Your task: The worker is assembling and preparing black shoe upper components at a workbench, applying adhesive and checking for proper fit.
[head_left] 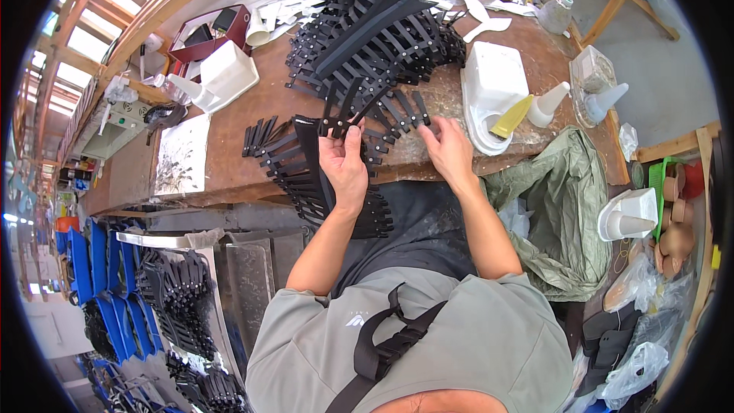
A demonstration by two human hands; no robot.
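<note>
My left hand (344, 172) is closed on a black strappy shoe upper (335, 127), its straps dotted with small metal studs and splayed upward. At the end of a fanned row of black straps (405, 111), the thumb and fingers of my right hand (451, 154) are pinched together on a strap tip. Whether this row belongs to the held upper I cannot tell. Beneath my left hand, a long bundle of strapped black pieces (308, 153) hangs over the table edge onto my lap. Behind both hands rises a large heap of similar black uppers (375, 46).
White glue pots (495, 76) with cone spouts stand right of the heap, one with a yellow spatula (512, 116). Another white pot (228, 76) sits left, near a dark red box (202, 37). A green bag (550, 214) gapes beside my right arm. Strapped pieces (174, 291) fill a lower-left rack.
</note>
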